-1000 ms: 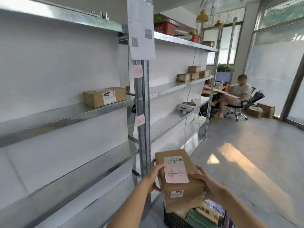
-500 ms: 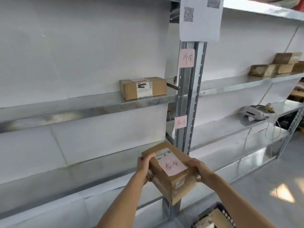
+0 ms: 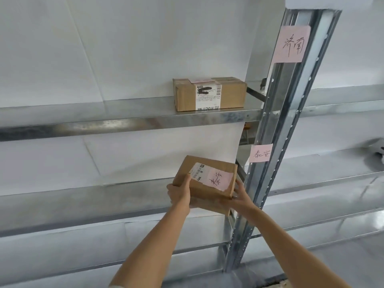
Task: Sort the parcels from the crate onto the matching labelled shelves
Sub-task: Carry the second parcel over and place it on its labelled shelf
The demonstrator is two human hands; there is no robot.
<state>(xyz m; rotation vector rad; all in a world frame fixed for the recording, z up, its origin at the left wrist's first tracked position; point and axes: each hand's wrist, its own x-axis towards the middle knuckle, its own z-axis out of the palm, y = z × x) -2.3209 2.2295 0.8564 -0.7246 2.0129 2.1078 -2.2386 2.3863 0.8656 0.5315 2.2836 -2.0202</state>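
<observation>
I hold a brown cardboard parcel [image 3: 207,179] with a pink handwritten note and a white shipping label on top. My left hand [image 3: 179,192] grips its left end and my right hand [image 3: 239,197] grips its right end. The parcel is tilted, over the front edge of the middle metal shelf [image 3: 83,200]. A pink label [image 3: 260,153] with matching writing is stuck on the upright post [image 3: 291,121] just right of the parcel. Another pink label [image 3: 292,44] sits higher on the post. The crate is out of view.
A second cardboard parcel [image 3: 209,94] with a shipping label rests on the upper shelf [image 3: 104,121], near the post. More metal shelves run to the right of the post and below. A white device [image 3: 378,150] shows at the right edge.
Both hands have carried the parcel up and forward toward the middle shelf. My view has swung left and closer to the shelving, so the crate and the room have dropped out of sight.
</observation>
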